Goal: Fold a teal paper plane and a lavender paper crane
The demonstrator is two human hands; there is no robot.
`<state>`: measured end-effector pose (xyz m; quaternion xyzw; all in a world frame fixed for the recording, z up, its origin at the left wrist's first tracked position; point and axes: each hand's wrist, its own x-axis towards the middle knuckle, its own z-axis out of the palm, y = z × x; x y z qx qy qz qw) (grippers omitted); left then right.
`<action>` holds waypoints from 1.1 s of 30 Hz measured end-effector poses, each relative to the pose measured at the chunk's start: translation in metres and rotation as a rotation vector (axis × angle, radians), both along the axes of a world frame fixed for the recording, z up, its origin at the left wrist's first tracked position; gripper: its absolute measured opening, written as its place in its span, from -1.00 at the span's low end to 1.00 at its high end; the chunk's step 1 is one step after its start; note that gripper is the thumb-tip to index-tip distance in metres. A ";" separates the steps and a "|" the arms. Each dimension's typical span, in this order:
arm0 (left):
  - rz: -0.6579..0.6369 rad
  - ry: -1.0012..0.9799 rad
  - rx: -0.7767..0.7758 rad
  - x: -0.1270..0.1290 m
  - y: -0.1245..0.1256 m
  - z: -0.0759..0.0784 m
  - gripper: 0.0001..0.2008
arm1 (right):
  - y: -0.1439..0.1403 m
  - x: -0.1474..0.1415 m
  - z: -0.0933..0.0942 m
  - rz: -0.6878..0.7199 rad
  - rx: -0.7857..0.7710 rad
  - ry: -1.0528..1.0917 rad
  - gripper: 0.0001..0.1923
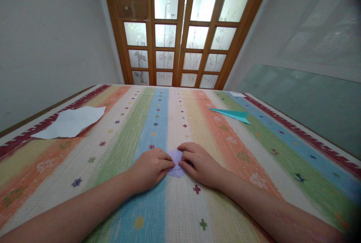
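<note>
1. Closest to my camera are the two bare forearms, the left forearm (pixel 76 205) coming in from the lower left corner and the right forearm (pixel 270 201) from the lower right, both slanting inward over the striped tablecloth (pixel 152 216).
2. I have the purple paper (pixel 176 170) between the two hands, a little below the middle of my view, on the pale stripe beside the blue one. Crease lines show on its near part; the hands cover its sides.
3. My left hand (pixel 149 167) is palm down, its fingers pressed together and bent, thumb and fingertips pinching the paper's left side.
4. My right hand (pixel 200 164) has thumb and index finger pinching the paper's right side, with a gap behind their tips; another finger reaches past its far edge. How firmly either hand grips, I cannot tell.
5. Off to the left, well apart from the hands, I see a white sheet (pixel 70 122) with an uneven outline.
6. Farther out on the right lies a teal folded paper (pixel 234 114), long and pointed, its tip toward the left.
7. Beyond the table's far edge stand wooden doors (pixel 166 34) with patterned glass panes.
</note>
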<state>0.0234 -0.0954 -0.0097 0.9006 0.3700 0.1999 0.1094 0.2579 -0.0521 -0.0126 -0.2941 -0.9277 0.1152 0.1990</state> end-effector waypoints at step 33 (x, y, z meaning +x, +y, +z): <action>-0.033 0.085 0.125 0.000 -0.007 0.004 -0.76 | 0.007 0.008 -0.002 0.202 -0.032 0.001 -0.62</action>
